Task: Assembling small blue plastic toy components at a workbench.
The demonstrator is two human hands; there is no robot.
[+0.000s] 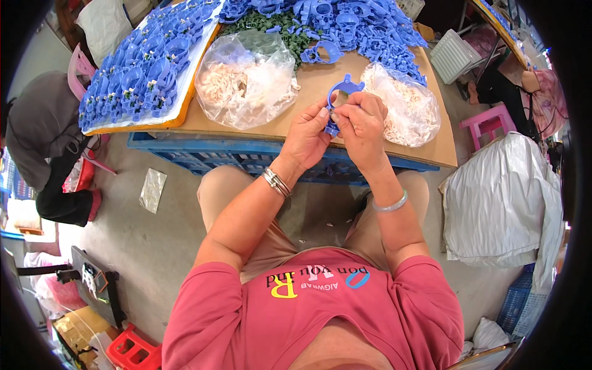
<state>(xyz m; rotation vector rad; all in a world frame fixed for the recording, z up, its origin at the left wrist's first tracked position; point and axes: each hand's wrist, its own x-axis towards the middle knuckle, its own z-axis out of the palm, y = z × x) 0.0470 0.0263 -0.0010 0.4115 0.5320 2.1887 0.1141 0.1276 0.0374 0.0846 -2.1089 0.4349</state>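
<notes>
Both of my hands meet over the near edge of the cardboard-topped table, holding one blue plastic ring-shaped part. My left hand pinches its left side between thumb and fingers. From the right, my right hand has its fingers closed at the part's side and lower end; whether a smaller piece is between them is hidden. A clear plastic bag of small cream-white pieces lies left of my hands. Close by on the right is a second such bag.
Loose blue parts and dark green pieces are heaped at the back. A yellow-edged tray at left carries rows of blue parts. Blue crates stand under the tabletop. Other people sit at left and right; a white sack is at right.
</notes>
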